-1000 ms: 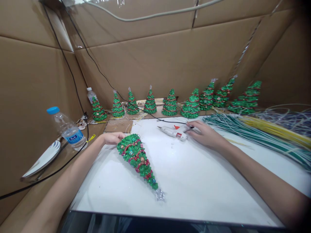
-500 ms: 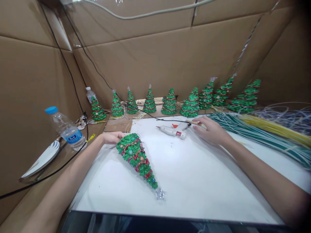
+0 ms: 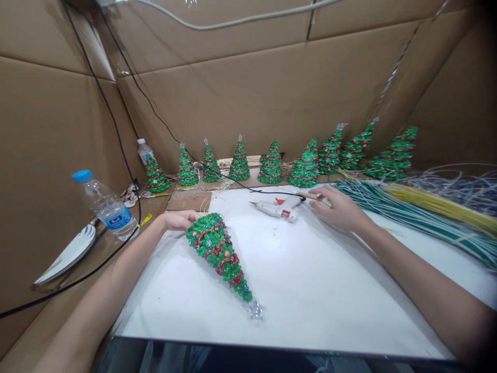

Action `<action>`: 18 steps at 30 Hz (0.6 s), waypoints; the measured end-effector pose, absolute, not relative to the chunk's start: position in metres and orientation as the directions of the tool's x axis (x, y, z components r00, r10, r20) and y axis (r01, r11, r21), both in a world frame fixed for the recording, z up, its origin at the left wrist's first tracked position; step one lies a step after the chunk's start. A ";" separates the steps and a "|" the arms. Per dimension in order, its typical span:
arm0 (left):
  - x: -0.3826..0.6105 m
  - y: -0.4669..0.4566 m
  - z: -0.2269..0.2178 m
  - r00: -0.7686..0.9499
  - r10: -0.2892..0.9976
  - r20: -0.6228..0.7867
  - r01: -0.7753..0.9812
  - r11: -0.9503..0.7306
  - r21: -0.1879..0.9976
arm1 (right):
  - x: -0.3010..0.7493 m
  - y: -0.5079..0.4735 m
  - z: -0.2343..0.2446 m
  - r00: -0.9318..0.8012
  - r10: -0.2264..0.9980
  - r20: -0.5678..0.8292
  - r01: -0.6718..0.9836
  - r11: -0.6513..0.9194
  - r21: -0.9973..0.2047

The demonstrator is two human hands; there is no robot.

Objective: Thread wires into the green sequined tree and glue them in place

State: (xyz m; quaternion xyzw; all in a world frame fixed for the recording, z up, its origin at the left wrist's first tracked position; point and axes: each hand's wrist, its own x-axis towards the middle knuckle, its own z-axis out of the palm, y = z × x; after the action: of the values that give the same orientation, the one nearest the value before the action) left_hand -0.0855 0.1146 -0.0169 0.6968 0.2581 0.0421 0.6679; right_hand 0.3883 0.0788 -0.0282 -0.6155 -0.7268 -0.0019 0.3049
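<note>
Green tinsel Christmas tree (image 3: 220,254) slants over the white tabletop (image 3: 310,295), left of and nearer than the glue gun (image 3: 275,210), its long axis diagonal, silver star (image 3: 256,310) pointing nearward and right. The left hand (image 3: 181,221) grasps its wide base; right of the gun, the right hand (image 3: 334,207) holds a slim stick-like tool (image 3: 310,196).

- On or just over the worktop (image 3: 303,290), middle front: the tree (image 3: 219,254), base at the left grip (image 3: 180,220), tip toward the near right.
- Behind it — the glue gun (image 3: 274,210), left of the right grip (image 3: 330,205).
- Along the back, before the wall (image 3: 233,77): a row of trees (image 3: 239,166).
- Far right — wires (image 3: 423,220), on the worktop.
- Left, off the worktop: a bottle (image 3: 116,220), behind the plate (image 3: 68,254).
</note>
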 end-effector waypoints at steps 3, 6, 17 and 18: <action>-0.086 0.115 -0.017 0.861 0.419 -0.289 0.306 0.027 0.952 | 0.388 0.078 -0.028 -0.055 0.896 0.440 0.897 0.238 -0.372; -0.086 0.115 -0.018 0.858 0.422 -0.293 0.311 0.028 0.950 | 0.388 0.078 -0.028 -0.052 0.898 0.437 0.898 0.233 -0.372; -0.087 0.116 -0.018 0.864 0.419 -0.280 0.295 0.030 0.955 | 0.387 0.078 -0.026 -0.022 0.902 0.430 0.902 0.204 -0.381; -0.087 0.116 -0.019 0.865 0.417 -0.280 0.295 0.029 0.955 | 0.387 0.078 -0.026 -0.021 0.903 0.428 0.902 0.202 -0.382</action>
State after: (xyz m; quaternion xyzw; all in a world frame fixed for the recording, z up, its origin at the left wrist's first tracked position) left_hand -0.0871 0.1161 -0.0186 0.6953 0.2559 0.0455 0.6701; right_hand 0.3865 0.0781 -0.0264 -0.6315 -0.7146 0.0014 0.3010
